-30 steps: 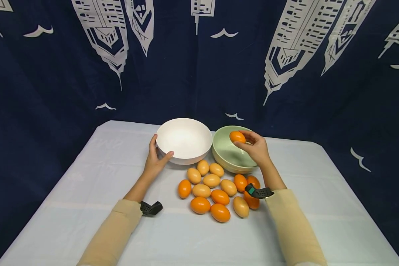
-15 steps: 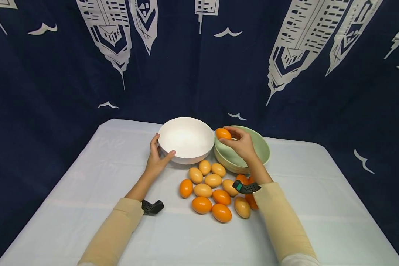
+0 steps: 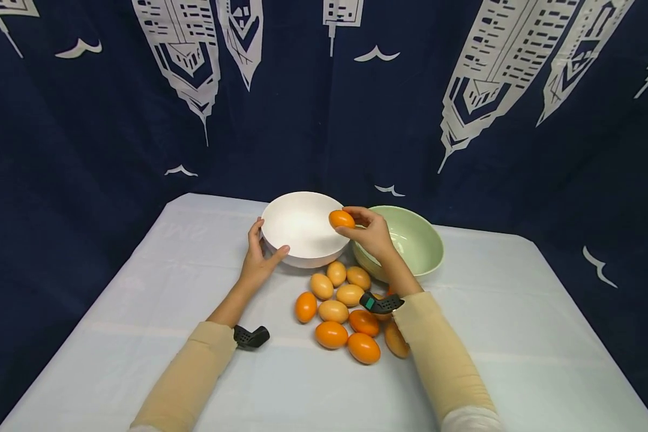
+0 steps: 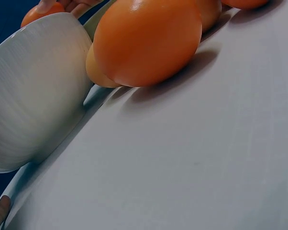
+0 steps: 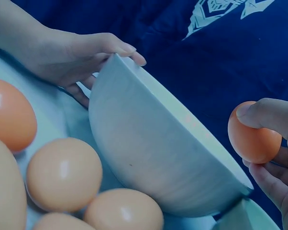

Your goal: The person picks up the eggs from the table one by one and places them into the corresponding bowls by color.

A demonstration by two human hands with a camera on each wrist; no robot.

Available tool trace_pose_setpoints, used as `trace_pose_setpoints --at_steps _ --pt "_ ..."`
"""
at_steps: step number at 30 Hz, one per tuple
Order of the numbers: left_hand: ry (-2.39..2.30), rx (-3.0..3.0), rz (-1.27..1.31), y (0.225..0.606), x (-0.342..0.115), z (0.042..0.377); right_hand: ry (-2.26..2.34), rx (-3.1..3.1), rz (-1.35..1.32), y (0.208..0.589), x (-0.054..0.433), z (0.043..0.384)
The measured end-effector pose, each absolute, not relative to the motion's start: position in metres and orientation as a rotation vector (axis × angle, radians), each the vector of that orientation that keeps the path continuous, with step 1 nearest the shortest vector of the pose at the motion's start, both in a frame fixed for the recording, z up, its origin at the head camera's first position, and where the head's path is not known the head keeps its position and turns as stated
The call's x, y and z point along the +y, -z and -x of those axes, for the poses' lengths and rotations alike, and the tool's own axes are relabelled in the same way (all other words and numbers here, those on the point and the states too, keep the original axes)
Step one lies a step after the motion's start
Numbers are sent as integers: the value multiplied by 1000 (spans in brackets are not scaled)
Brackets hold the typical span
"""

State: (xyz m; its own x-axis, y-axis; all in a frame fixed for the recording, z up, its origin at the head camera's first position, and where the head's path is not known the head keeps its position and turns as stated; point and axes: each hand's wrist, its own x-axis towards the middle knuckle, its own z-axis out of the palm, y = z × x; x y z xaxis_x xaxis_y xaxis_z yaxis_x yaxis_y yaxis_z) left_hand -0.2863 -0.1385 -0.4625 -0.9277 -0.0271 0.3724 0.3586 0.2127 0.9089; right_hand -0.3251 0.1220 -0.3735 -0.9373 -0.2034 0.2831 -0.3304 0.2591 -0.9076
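Observation:
My left hand (image 3: 256, 264) holds the white bowl (image 3: 302, 225) at its left side, thumb at the near rim and fingers round the outer wall. My right hand (image 3: 375, 237) pinches a glossy orange egg (image 3: 341, 219) between thumb and fingertips, over the right part of the white bowl. In the right wrist view, that orange egg (image 5: 253, 136) is above the rim of the white bowl (image 5: 139, 143). Just right of the white bowl is a pale green bowl (image 3: 416, 240), partly behind my right hand. No egg shows inside the white bowl.
Several tan eggs (image 3: 333, 311) and orange eggs (image 3: 364, 348) lie loose in front of the bowls. My right forearm covers some of them. The white-covered table (image 3: 140, 336) ends at a dark blue printed curtain (image 3: 302, 138).
My right hand has carried the orange egg leftward from above the green bowl to above the white bowl. The left hand keeps its hold on the white bowl.

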Motion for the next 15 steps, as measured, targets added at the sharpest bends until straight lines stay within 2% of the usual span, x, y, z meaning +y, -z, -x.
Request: trace_pose_setpoints --at_steps 10,15 --pt "1764 -2183 325 463 -139 286 -1952 -2397 -459 378 98 328" --pt "1765 -2173 338 464 -139 286 -1773 -2497 -520 379 88 333"
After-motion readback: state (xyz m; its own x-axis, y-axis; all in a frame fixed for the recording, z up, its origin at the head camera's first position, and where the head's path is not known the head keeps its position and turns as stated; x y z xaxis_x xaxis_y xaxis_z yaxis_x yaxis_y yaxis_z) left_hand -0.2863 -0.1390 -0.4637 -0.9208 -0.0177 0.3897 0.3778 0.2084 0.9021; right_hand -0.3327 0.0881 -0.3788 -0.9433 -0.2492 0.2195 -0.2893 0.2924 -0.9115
